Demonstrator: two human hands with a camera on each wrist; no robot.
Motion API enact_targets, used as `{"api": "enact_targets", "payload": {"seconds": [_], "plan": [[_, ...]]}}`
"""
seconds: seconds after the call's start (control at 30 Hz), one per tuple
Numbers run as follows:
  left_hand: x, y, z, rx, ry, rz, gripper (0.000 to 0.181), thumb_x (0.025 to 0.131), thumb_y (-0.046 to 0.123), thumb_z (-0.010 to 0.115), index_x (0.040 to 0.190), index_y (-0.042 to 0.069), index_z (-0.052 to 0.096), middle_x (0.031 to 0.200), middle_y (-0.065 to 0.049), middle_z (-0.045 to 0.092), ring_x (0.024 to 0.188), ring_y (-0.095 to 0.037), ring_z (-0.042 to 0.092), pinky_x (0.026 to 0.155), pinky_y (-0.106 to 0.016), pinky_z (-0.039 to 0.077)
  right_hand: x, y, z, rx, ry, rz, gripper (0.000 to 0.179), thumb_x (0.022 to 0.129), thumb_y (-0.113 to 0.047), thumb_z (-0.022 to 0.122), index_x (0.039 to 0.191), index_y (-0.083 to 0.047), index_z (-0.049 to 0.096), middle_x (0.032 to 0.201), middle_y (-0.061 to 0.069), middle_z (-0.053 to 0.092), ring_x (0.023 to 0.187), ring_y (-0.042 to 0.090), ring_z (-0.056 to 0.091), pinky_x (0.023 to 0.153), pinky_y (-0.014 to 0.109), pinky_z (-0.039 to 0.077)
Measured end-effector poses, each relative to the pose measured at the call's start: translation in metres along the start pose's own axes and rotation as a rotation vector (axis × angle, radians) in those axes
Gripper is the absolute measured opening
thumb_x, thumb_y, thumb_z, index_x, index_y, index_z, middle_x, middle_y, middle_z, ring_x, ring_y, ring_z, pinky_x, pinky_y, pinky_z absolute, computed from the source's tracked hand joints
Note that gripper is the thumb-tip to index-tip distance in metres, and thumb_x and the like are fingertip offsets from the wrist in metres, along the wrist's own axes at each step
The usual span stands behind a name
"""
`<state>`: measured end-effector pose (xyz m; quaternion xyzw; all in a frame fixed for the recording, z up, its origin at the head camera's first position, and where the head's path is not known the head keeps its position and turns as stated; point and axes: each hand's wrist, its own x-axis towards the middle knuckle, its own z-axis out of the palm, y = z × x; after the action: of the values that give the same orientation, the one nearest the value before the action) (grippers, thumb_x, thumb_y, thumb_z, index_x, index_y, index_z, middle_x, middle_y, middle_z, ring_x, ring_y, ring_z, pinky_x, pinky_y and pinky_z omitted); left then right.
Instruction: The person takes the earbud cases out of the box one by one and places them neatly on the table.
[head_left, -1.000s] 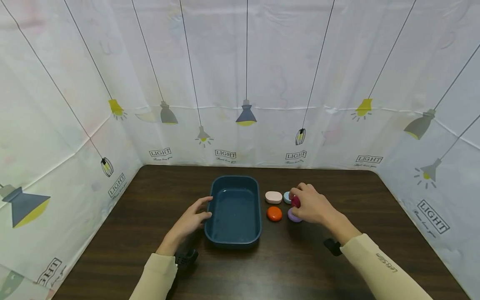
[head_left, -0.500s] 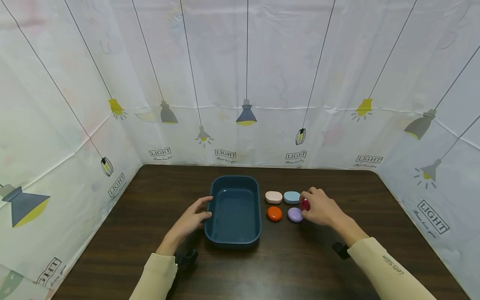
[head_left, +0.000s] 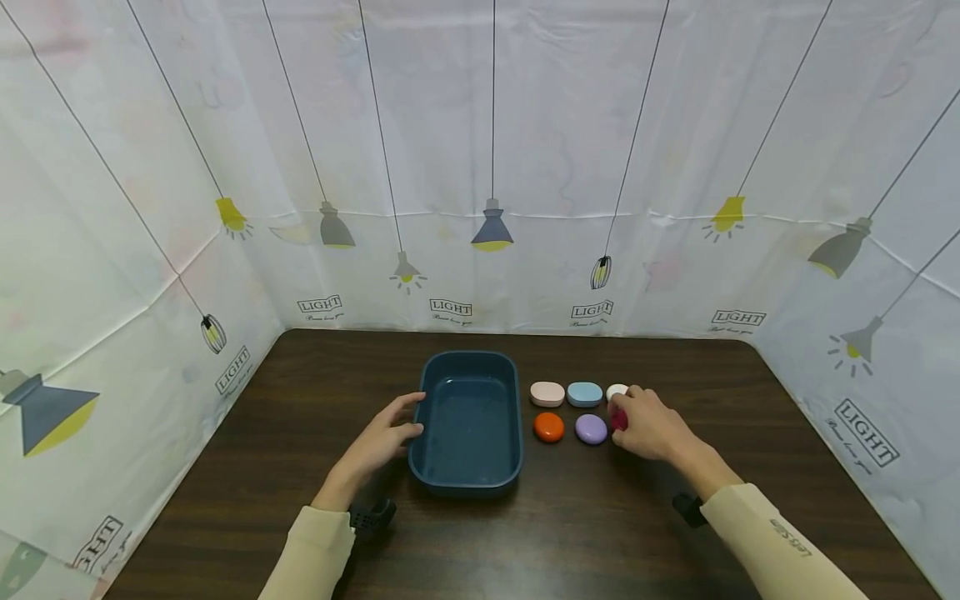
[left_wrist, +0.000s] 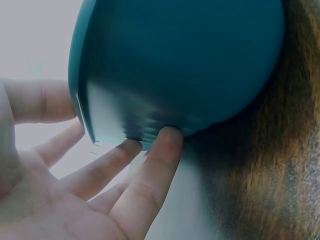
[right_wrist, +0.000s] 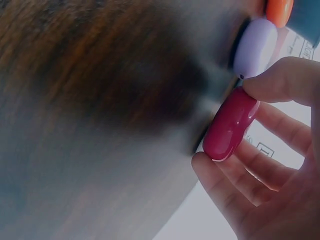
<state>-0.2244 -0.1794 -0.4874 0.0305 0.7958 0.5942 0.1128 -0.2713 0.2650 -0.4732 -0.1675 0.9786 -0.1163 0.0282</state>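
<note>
A dark blue rectangular tub (head_left: 467,433) stands on the table. My left hand (head_left: 386,437) rests against its left side; in the left wrist view the straight fingertips (left_wrist: 169,140) touch the outer wall. With thumb and fingers, my right hand (head_left: 651,425) pinches a glossy crimson rounded oval case (right_wrist: 232,122) at the table, at the right end of the front row. Left of it lie a lavender case (head_left: 591,429) and an orange case (head_left: 549,427). Behind are a pale pink case (head_left: 547,394), a light blue case (head_left: 584,394) and a white case (head_left: 617,390), partly hidden by the right hand.
The dark wooden table (head_left: 480,550) extends around the tub and the cases. White sheets (head_left: 420,167) printed with hanging lamps rise at the back and both sides. Each wrist carries a black strapped device.
My right hand has moved right and toward me with the crimson case, uncovering the light blue case, the lavender case and part of the white one. The left hand and tub have stayed put.
</note>
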Motion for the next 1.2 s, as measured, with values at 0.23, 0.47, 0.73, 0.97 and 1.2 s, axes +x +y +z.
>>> {"api": "enact_targets", "payload": {"seconds": [0.23,0.47,0.73,0.97,1.2], "plan": [[0.0,0.001,0.0,0.001,0.001,0.003,0.053,0.104,0.014,0.054,0.154,0.018,0.042,0.154,-0.021,0.039,0.128,-0.038,0.053,0.1,-0.059,0.048,-0.001,0.001,0.004,0.005,-0.015,0.009,0.027,0.082,-0.018,0.075,0.106,-0.012,0.066,0.106,0.013,0.056,0.096,0.033,0.05,0.065,0.05,0.051],[0.001,0.0,0.0,0.001,0.005,0.007,0.053,0.104,0.014,0.054,0.154,0.018,0.042,0.154,-0.022,0.039,0.128,-0.038,0.053,0.1,-0.059,0.048,-0.004,0.002,0.006,0.007,-0.04,0.014,0.029,0.083,-0.017,0.076,0.109,-0.011,0.066,0.107,0.014,0.056,0.097,0.034,0.051,0.068,0.054,0.053],[0.002,-0.002,0.0,0.006,0.005,0.016,0.052,0.104,0.014,0.054,0.155,0.017,0.042,0.154,-0.022,0.039,0.13,-0.038,0.051,0.1,-0.058,0.049,-0.009,0.002,0.004,-0.004,-0.018,-0.008,0.031,0.083,-0.018,0.078,0.111,-0.012,0.065,0.107,0.014,0.056,0.098,0.035,0.053,0.067,0.055,0.053],[0.0,0.0,0.002,0.027,0.017,0.033,0.053,0.104,0.013,0.054,0.155,0.018,0.042,0.156,-0.021,0.038,0.131,-0.038,0.051,0.099,-0.056,0.05,-0.013,0.002,0.002,-0.001,0.024,-0.007,0.03,0.086,-0.02,0.077,0.113,-0.01,0.066,0.11,0.016,0.058,0.101,0.036,0.053,0.069,0.056,0.055],[-0.001,0.0,0.003,0.096,0.045,0.073,0.057,0.105,0.015,0.055,0.158,0.02,0.037,0.155,-0.021,0.04,0.135,-0.039,0.048,0.096,-0.054,0.052,-0.023,-0.009,-0.001,0.028,0.136,0.009,0.027,0.089,-0.021,0.072,0.114,-0.009,0.067,0.11,0.013,0.06,0.1,0.033,0.053,0.067,0.05,0.053]]}}
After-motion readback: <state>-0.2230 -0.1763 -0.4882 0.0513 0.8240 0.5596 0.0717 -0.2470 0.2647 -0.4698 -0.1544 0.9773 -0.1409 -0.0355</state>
